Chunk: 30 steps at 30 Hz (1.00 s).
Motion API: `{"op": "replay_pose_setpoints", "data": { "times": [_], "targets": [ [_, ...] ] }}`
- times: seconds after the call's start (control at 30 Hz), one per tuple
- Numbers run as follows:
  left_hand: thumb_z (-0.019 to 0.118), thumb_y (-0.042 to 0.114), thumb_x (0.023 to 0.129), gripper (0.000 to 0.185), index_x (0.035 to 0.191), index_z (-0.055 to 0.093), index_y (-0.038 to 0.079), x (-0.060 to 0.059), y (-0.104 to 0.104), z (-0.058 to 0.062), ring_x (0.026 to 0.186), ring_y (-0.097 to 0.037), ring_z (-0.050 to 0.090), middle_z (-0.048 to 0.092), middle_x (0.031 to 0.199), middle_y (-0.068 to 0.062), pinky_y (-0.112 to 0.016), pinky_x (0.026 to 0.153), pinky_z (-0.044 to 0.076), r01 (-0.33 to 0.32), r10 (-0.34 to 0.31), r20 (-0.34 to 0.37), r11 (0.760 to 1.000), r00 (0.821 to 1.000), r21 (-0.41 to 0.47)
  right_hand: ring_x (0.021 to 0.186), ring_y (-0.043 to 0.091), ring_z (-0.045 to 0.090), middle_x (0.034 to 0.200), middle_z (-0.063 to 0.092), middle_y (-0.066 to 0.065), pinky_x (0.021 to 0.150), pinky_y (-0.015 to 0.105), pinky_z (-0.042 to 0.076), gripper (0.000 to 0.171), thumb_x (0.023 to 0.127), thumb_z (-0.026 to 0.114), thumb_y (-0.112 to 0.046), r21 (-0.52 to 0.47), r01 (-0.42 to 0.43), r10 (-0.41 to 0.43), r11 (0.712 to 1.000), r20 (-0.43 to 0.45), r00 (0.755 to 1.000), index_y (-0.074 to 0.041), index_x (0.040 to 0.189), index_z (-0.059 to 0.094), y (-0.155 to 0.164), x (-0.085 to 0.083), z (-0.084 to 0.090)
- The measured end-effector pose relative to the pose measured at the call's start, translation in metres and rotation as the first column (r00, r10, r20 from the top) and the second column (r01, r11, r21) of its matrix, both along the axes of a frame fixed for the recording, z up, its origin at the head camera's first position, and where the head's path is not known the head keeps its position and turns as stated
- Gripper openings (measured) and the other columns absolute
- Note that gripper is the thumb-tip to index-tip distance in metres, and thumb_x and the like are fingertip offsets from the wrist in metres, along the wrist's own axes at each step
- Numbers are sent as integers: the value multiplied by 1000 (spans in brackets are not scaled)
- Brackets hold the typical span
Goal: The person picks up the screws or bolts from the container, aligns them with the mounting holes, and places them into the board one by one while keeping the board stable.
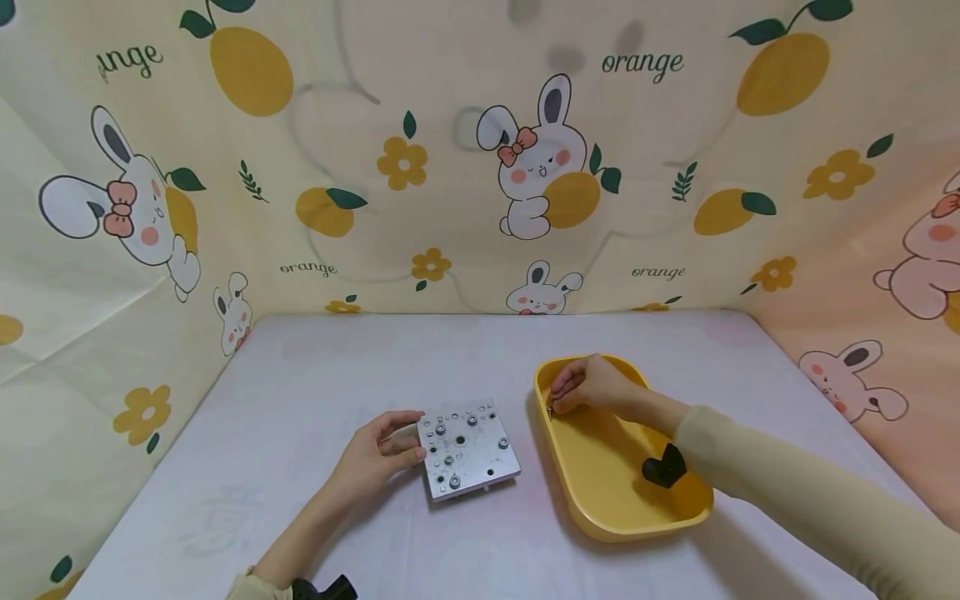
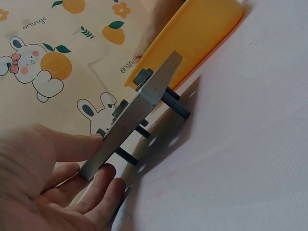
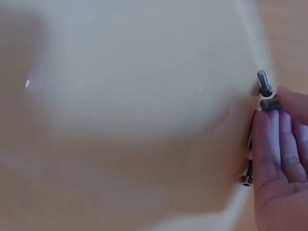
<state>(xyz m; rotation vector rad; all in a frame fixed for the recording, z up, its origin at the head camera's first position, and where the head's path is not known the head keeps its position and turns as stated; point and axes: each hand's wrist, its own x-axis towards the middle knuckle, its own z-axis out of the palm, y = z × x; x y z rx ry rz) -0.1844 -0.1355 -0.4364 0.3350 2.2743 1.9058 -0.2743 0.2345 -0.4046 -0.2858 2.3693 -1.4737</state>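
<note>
In the head view my left hand (image 1: 382, 450) grips the left edge of a square silver metal plate (image 1: 472, 467). Thumb on top and fingers below hold the plate (image 2: 139, 108) in the left wrist view. Several socket-head bolts pass through it, and a threaded shank (image 2: 175, 106) sticks out underneath. My right hand (image 1: 592, 385) reaches into the far left end of a yellow tray (image 1: 573, 500). Seen from the right wrist, its thumb and forefinger pinch a small bolt (image 3: 270, 103). Another bolt (image 3: 263, 84) lies beside the fingertips, and a further bolt (image 3: 247, 175) lies lower along the tray wall.
A white cloth (image 1: 360, 358) covers the table. Patterned fabric walls (image 1: 450, 208) stand at the back and both sides. The tray is just right of the plate, with a narrow strip of table between them. Black wrist straps (image 1: 664, 467) sit on both forearms.
</note>
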Motion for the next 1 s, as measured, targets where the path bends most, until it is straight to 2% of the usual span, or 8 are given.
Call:
{"op": "replay_pose_setpoints", "data": {
  "times": [0.27,0.4,0.5,0.63,0.83,1.0],
  "targets": [
    [74,0,85,52,133,54,1,1,0,1,108,-29,64,59,129,-19,-28,88,52,-1,1,0,1000,1000,-7,89,28,70,98,71,21,80,33,56,22,83,76,2,-161,47,-34,986,84,996,9,101,65,2,2,-3],
    [75,1,85,52,133,54,2,1,0,1,107,-29,64,60,129,-18,-29,88,53,-10,10,3,1000,1000,-14,92,30,70,100,70,24,84,39,56,21,87,71,4,-274,77,-43,959,130,991,11,105,63,5,3,-3],
    [75,1,85,52,132,55,2,0,0,1,107,-29,64,59,129,-18,-29,87,53,-13,12,0,1000,1000,-10,94,33,69,100,70,24,86,42,55,19,88,68,8,-360,99,-43,928,160,986,11,106,62,6,4,-3],
    [75,1,85,52,132,55,1,-1,0,-1,107,-29,65,59,129,-18,-28,87,53,-10,10,-4,1000,1000,-8,95,34,69,99,71,21,86,41,55,19,88,67,8,-409,101,-32,907,173,984,8,106,63,8,4,-3],
    [75,1,85,51,132,55,1,-1,0,-2,106,-29,65,59,129,-18,-27,86,53,-5,5,-9,1000,1000,-3,90,27,69,99,71,18,80,34,56,19,88,69,7,-416,96,-20,904,184,983,6,106,65,9,6,0],
    [76,1,85,52,132,55,1,-1,0,-1,106,-29,65,59,129,-18,-26,85,53,-2,2,-9,1000,1000,1,90,23,68,102,70,16,85,34,55,16,90,65,8,-465,96,-12,880,179,984,2,104,67,11,7,8]
  ]
}}
